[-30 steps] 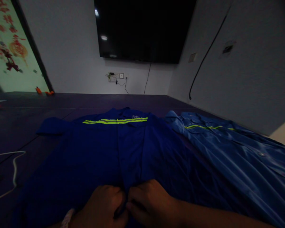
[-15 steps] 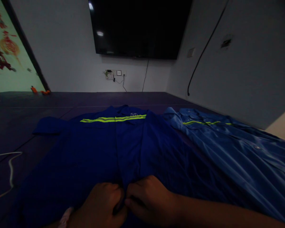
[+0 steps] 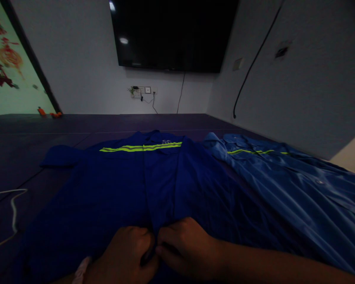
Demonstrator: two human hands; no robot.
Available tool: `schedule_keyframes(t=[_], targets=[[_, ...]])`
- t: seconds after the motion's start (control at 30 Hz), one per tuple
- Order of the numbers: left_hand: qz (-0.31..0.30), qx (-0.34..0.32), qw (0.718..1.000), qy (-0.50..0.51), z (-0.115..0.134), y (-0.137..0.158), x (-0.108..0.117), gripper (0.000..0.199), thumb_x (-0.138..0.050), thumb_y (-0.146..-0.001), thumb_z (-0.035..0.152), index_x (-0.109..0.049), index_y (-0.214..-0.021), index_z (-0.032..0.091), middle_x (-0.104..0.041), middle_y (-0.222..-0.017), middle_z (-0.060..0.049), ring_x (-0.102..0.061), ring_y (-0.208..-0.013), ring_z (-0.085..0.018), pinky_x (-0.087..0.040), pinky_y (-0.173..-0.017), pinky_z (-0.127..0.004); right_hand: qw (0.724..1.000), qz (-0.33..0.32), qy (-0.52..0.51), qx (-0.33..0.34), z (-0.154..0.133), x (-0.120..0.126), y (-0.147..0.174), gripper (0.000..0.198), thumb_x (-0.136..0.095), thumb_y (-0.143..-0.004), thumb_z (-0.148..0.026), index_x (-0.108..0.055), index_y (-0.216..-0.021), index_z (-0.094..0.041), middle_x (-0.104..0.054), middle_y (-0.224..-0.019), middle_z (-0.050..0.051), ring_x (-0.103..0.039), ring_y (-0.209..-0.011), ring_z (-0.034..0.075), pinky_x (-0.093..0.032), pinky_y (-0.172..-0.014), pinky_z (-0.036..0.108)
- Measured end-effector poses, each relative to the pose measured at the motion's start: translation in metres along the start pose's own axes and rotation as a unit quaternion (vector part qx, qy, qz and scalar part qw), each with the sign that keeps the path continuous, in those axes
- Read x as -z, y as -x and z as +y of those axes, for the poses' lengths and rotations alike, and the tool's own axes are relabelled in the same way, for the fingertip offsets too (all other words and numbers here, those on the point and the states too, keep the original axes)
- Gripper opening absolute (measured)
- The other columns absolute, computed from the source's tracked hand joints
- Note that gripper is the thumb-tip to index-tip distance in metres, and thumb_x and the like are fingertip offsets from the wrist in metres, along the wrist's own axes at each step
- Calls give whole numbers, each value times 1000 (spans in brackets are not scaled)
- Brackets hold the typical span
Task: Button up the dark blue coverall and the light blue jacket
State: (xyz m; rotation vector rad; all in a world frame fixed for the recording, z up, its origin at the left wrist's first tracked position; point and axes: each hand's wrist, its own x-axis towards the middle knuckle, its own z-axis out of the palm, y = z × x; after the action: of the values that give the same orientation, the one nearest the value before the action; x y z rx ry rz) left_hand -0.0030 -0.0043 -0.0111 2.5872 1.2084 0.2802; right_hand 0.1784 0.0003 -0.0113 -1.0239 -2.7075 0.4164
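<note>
1. Nearest, the left hand (image 3: 133, 249) and the right hand (image 3: 187, 247) meet knuckle to knuckle, both curled closed on the front opening of a deep-blue cloth work shirt (image 3: 115, 189) with a yellow-green striped band. Their grip is on the cloth; what lies between the fingertips is hidden.

2. Little has changed over the last second: the view has tilted and slid slightly, but the hands and the shirt keep the same places relative to each other. That suggests the work remains at this one spot – no progress along the opening shows.

3. A pale pink band (image 3: 81, 270) circles the left wrist, just behind the grip.

4. The deep-blue shirt lies front up beneath the grip and stretches away from it, its collar, white lettering and reflective band at the far end.

5. Well left of the grip, a thin white cord (image 3: 14, 215) bends across a dark purple, seamed surface (image 3: 79, 125).

6. To the right of the grip and beyond, a lighter blue shirt (image 3: 284, 181) lies rumpled, with a thin yellow-green stripe.

7. Farthest from the grip – small orange objects (image 3: 41, 111) ahead-left, white wall sockets (image 3: 142, 90) straight ahead, and a large black flat screen (image 3: 171, 35) above them.
</note>
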Motion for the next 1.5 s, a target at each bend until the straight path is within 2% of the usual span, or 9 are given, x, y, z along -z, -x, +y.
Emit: schedule_keyframes(t=[0.43, 1.23, 1.5], targets=[[-37, 11, 999, 34, -2, -2, 2, 18, -46, -80, 18, -63, -74, 17, -67, -76, -3, -59, -65, -14, -38, -56, -23, 1000, -5, 1, 1, 2, -1, 0, 16, -45, -87, -28, -56, -85, -18, -66, -77, 2, -58, -64, 12, -31, -53, 23], [-30, 13, 998, 45, -3, -2, -1, 17, -48, -79, 20, -61, -68, 17, -65, -68, -1, -55, -58, -12, -34, -52, -22, 1000, 6, 1, 12, 3, -3, 2, 17, -43, -88, -28, -55, -82, -18, -64, -74, 0, -56, -61, 10, -29, -51, 23], [-8, -16, 999, 47, -4, -1, 0, 15, -50, -79, 19, -60, -68, 16, -63, -65, 1, -53, -54, -10, -31, -50, -22, 1000, 9, -1, 15, 3, -2, 1, 17, -42, -88, -28, -55, -81, -18, -64, -73, 0, -56, -61, 10, -29, -51, 22]])
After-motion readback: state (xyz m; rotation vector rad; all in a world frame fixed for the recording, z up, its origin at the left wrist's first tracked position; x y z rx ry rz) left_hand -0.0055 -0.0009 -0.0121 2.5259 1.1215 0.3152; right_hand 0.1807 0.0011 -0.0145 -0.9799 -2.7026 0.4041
